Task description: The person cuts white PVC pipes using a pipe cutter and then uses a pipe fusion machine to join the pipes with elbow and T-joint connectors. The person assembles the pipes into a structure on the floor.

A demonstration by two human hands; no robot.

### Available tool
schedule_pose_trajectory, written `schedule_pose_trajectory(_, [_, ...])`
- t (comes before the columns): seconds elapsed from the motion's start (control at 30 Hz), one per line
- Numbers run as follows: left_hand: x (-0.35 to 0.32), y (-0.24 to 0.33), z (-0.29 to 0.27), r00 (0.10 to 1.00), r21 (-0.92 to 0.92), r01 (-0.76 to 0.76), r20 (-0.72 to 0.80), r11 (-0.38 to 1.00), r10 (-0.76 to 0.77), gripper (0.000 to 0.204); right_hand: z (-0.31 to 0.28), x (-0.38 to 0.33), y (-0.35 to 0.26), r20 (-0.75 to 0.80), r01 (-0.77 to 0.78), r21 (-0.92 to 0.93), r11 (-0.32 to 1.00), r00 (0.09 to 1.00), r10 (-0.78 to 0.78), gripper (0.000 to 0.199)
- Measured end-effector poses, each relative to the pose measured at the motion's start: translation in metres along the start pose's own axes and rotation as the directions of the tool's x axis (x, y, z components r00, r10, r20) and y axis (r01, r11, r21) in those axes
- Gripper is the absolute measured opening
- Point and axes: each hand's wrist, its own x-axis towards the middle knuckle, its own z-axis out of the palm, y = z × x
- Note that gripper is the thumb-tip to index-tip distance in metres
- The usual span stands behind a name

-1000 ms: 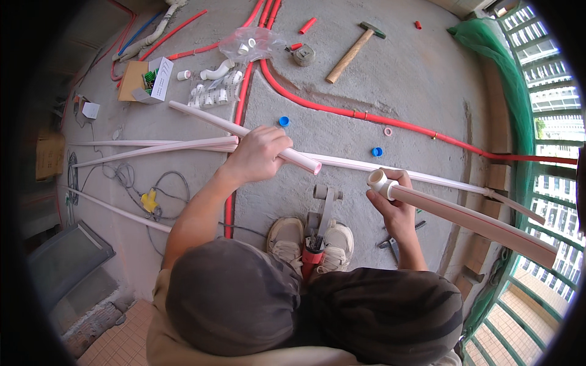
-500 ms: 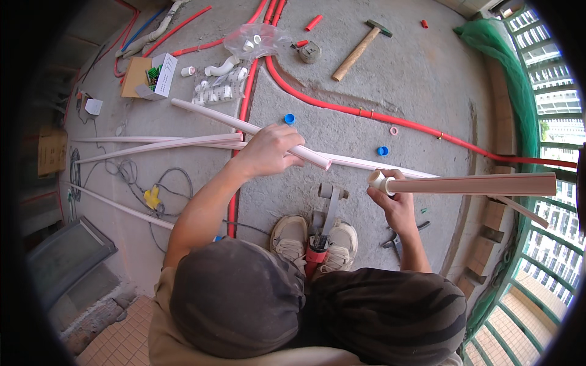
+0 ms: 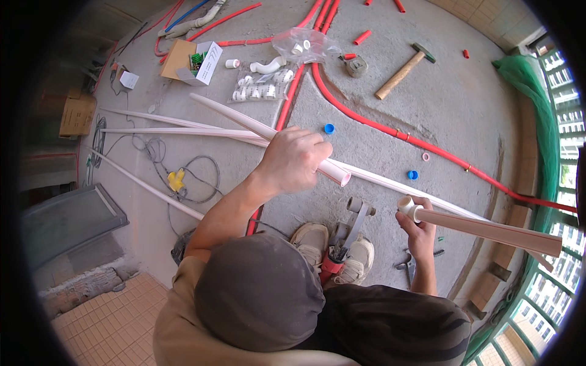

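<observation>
My left hand (image 3: 294, 160) is closed around a long white plastic pipe (image 3: 235, 114) near its open end, which points toward the lower right. My right hand (image 3: 420, 230) holds a second white pipe (image 3: 488, 229) just behind a white fitting (image 3: 406, 205) on its end. That pipe runs out to the right, almost level. The two pipe ends face each other with a gap between them. Below the gap, a pipe heating tool (image 3: 343, 239) with a red handle stands between my shoes (image 3: 310, 238).
More white pipes (image 3: 177, 131) and red conduits (image 3: 390, 131) lie across the concrete floor. Farther off are a hammer (image 3: 400, 74), bags of white fittings (image 3: 264, 85), an open box (image 3: 196, 61) and two blue caps (image 3: 329, 129). Green netting (image 3: 532, 85) and a railing line the right side.
The pipe in my right hand swung up from a downward slant to nearly level. My left hand shifted its pipe end a little toward the right hand.
</observation>
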Motion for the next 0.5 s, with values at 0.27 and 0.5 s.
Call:
schedule_pose_trajectory(0.27, [-0.022,-0.020,-0.045,0.985,-0.025,0.132,0.116,0.991,-0.128,0.014,0.002,0.003,0.000,0.005,-0.024,0.070,0.997,1.000,0.024,0.038])
schedule_pose_trajectory(0.5, [-0.035,-0.012,-0.035,0.990,-0.115,0.085,-0.100,0.990,-0.097,0.025,0.000,0.005,0.003,0.010,0.005,0.046,0.999,1.000,-0.005,0.038])
